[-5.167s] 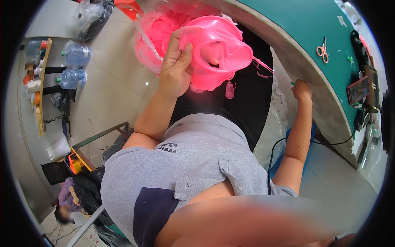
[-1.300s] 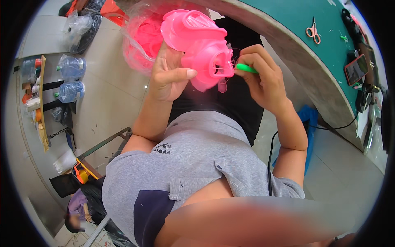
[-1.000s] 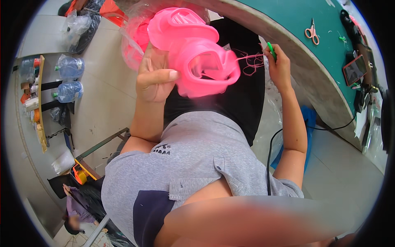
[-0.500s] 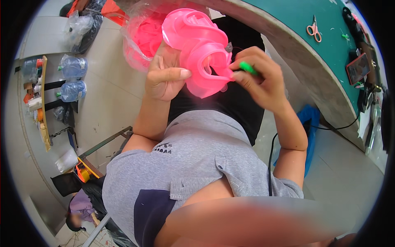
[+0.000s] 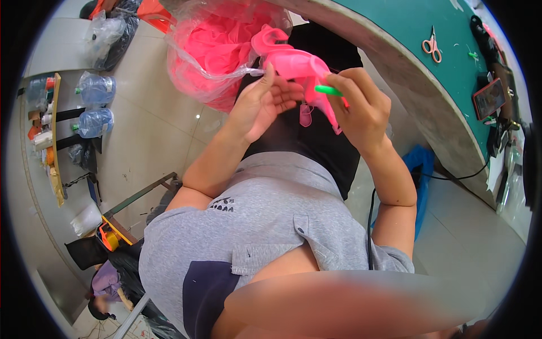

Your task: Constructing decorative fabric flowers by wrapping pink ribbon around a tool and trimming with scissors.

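A glossy pink moulded piece (image 5: 292,63), soft and curved, hangs in front of me over my black-clad lap. My right hand (image 5: 364,110) is closed on its right side and also keeps a small green-handled tool (image 5: 328,90) between the fingers; the tool's tip is hidden. My left hand (image 5: 265,104) is turned palm up just below the piece, fingers apart, gripping nothing. A small pink loop-shaped flap (image 5: 305,115) dangles under the piece. Left of it, a clear plastic bag (image 5: 192,79) bulges with several similar pink pieces, close beyond my left fingertips.
At right, a green-topped bench (image 5: 395,18) carries pink-handled scissors (image 5: 432,46) and a phone-like device (image 5: 489,99). A black cable (image 5: 371,226) runs beside my right arm. Water jugs (image 5: 97,89) stand at left; a person in purple (image 5: 106,281) is at lower left.
My left hand has let go of the pink piece and opened. The piece has turned and folded, seen more edge-on now. The bag of pink pieces shows more fully.
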The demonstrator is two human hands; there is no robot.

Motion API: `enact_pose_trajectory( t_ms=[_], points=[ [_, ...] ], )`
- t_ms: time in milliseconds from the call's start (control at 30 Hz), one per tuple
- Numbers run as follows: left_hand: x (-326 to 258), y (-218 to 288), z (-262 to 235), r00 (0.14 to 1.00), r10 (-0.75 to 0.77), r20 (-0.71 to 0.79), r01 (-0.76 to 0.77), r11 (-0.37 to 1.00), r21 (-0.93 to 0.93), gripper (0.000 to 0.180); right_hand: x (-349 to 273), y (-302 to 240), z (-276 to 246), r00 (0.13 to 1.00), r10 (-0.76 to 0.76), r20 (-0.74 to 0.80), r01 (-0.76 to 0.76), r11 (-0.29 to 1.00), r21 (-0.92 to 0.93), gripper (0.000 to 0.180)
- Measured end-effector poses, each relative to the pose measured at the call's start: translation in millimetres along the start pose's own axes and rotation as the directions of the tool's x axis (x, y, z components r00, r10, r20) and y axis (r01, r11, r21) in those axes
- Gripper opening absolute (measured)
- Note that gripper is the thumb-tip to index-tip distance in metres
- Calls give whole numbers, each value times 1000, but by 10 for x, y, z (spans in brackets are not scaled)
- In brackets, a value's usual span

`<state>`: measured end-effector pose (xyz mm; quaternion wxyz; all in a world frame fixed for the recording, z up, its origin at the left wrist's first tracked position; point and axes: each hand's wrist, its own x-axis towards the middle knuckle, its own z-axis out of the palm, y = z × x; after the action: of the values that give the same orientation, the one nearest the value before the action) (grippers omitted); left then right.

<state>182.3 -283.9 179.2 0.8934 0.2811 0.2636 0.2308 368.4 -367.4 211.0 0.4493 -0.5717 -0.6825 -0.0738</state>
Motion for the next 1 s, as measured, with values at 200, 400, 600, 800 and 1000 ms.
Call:
enact_pose_trajectory(
  t_ms=[200,400,600,800,1000],
  points=[
    [29,-153,177,976,219,-10,-219,976,2,35,-107,-101,42,988,-88,123,85,996,36,25],
    [-3,-45,214,986,164,4,-164,984,64,31,-198,-160,75,967,-175,183,172,985,32,29],
    [5,-32,73,962,-273,16,273,962,12,33,-182,-153,54,946,-144,291,147,989,13,29],
    [70,-99,-65,948,-304,95,307,952,-9,39,-131,-85,-52,930,-139,341,166,985,-52,33],
    [113,-125,58,992,-127,22,129,981,-143,32,-65,-135,-144,897,-182,403,130,980,152,33]
  ],
)
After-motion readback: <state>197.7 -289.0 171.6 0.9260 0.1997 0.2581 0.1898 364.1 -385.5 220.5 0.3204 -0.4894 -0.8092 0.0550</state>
